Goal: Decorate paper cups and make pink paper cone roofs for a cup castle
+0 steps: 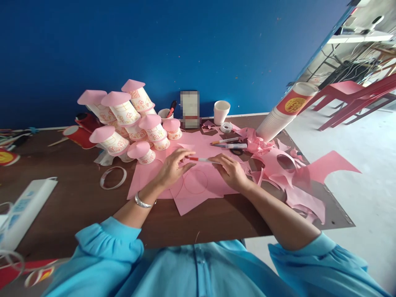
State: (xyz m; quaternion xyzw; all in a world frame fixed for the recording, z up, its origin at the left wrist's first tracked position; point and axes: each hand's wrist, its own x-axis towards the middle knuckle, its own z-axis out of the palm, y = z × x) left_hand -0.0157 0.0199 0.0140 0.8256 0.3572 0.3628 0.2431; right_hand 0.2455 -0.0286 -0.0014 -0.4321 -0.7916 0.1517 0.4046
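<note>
Lying at far left, one long white box (32, 210) with blue markings. One pale ring (113, 178), loose on the table (148, 225). Seven pink-roofed cup towers (125, 115), close-set; a sweep of the left forearm could topple the nearest. Left hand (173, 168), one: thumb and fingers appear to pinch the marker's red end. Marker (204, 160), one, red and white, held between both hands above overlapping pink sheets (196, 182), number uncertain; one full circle outline shows. A slip of the grip could drop it and leave a stray mark, should the tip be bare. Right hand (229, 169), one: fingers bent around the white end. White cup (222, 113), one, upright; tape roll (226, 127), one, just before it. Scissors (236, 151), one pair, beside two pens (237, 146). Cup stack (284, 111), one, cups uncountable; its height makes a knock risky. Pink scraps (305, 198), many; one overhangs the table edge and could slide off if brushed.
</note>
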